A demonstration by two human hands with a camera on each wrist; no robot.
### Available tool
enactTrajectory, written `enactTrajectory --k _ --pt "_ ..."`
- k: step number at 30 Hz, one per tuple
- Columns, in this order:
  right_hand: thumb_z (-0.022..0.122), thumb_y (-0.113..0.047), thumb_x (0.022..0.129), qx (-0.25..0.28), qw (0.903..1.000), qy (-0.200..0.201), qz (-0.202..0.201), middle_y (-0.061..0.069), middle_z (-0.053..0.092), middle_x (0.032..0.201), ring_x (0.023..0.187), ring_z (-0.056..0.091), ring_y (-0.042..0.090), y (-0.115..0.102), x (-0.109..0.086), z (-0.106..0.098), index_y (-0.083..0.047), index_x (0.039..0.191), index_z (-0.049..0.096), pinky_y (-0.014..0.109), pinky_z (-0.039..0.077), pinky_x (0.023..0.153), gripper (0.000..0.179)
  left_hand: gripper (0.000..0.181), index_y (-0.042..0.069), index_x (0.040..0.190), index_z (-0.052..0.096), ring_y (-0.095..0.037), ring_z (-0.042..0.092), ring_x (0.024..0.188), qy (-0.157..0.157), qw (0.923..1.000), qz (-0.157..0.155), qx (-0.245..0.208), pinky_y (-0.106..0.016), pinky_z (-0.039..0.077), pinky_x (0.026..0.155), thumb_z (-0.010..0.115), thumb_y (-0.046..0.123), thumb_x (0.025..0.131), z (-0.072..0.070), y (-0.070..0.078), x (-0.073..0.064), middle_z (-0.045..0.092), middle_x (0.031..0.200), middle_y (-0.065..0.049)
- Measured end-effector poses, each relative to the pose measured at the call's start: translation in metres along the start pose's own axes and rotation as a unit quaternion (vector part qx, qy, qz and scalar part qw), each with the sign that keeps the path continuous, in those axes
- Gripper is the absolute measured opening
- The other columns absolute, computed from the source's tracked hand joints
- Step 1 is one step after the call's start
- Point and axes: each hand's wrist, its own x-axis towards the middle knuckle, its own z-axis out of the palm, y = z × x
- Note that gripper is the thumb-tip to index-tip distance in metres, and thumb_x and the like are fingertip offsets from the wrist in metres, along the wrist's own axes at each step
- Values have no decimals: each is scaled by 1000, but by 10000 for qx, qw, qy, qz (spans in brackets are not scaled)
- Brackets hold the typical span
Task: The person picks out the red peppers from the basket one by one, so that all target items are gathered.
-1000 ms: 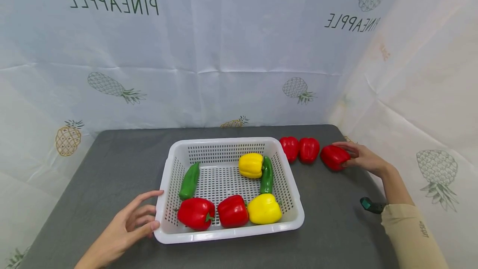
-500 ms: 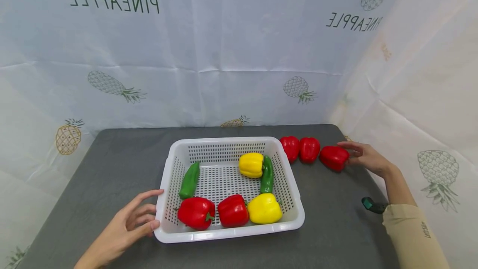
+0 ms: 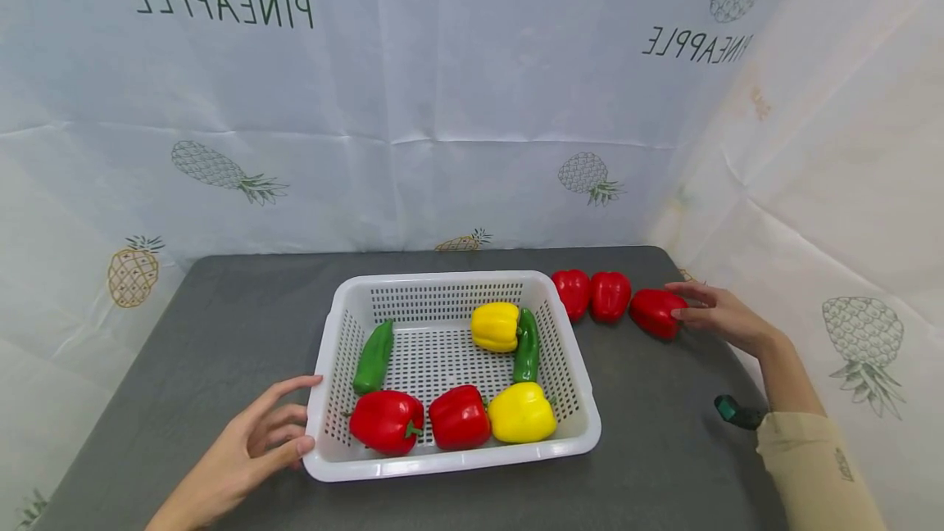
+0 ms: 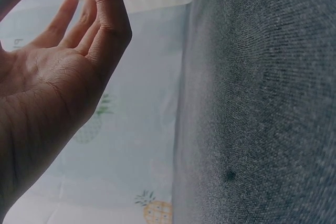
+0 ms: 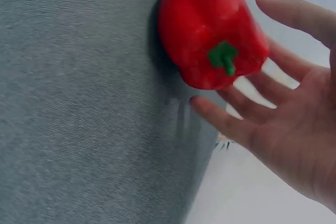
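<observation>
At the table's right, my right hand [image 3: 711, 319] is beside a red bell pepper [image 3: 655, 314]. In the right wrist view, the thumb stands apart from this pepper [image 5: 210, 35] while the other fingers reach along its far side; whether they touch it is unclear. Two more red bell peppers [image 3: 610, 297] lie left of it, by the basket. My left hand [image 3: 247, 449] touches the left rim of a white perforated basket [image 3: 457, 461], fingers loosely bent. Inside are two red bell peppers [image 3: 387, 423], two yellow bell peppers [image 3: 522, 413] and two long green vegetables [image 3: 374, 357].
A dark grey cloth-like surface covers the table [image 3: 251, 310]. White curtain sheets [image 3: 472, 105] with pineapple prints hang behind the table and along its right side. A small dark green-faced device [image 3: 737, 412] sits at the right sleeve cuff.
The red bell pepper beside my right hand has shifted slightly left, towards the other two. My right hand has changed its finger position around it. My left hand and the basket stay put.
</observation>
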Motion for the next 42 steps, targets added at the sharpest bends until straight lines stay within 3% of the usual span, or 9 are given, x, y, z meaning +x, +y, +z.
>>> enactTrajectory --k 6,10,18,27,31,38,42 --pt "70 -38 105 -33 9995 -7 329 32 42 165 125 59 16 -3 7 14 -3 166 34 32 63 94 78 68 13 164 34 -14 77 106 1 10000 -82 -14 -31 62 81 68 7 105 -1 -1 0 77 124 1" --pt "70 -34 104 -134 9996 -16 257 33 46 159 122 61 23 -3 10 18 0 165 33 33 63 90 79 69 14 164 34 -13 77 107 -1 9998 -196 2 -31 63 82 69 9 105 -1 -1 -1 77 124 2" --pt "73 -34 101 -483 9988 -94 68 30 44 160 136 51 41 -7 7 10 -6 162 42 40 60 92 74 69 14 165 33 -13 76 108 -44 9997 -249 -16 -31 62 83 69 10 105 -1 0 -1 77 124 2" --pt "78 -35 93 -334 9954 -875 187 29 50 157 139 49 41 -18 14 3 -5 159 45 42 59 96 80 69 13 164 34 -13 77 106 2 10000 -63 -25 -32 63 81 69 7 104 0 0 -1 77 124 3" --pt "76 -32 94 -185 9938 -1068 243 30 50 156 136 53 36 -18 19 2 -4 161 42 41 58 96 81 70 13 164 34 -14 77 106 15 9999 -159 -19 -32 63 82 70 8 104 0 0 -1 77 124 2" --pt "76 -22 93 -358 9969 -690 -111 34 45 160 142 48 49 -19 21 -3 0 161 41 37 58 94 80 72 16 165 33 -14 77 107 86 9990 -440 25 -32 63 84 72 13 104 0 2 1 76 124 1" --pt "75 -29 96 -535 9971 -542 4 36 38 163 146 41 54 -23 21 1 0 162 40 41 60 98 80 73 15 165 33 -14 77 107 95 9989 -457 35 -32 63 84 72 13 103 0 2 0 76 125 -2"
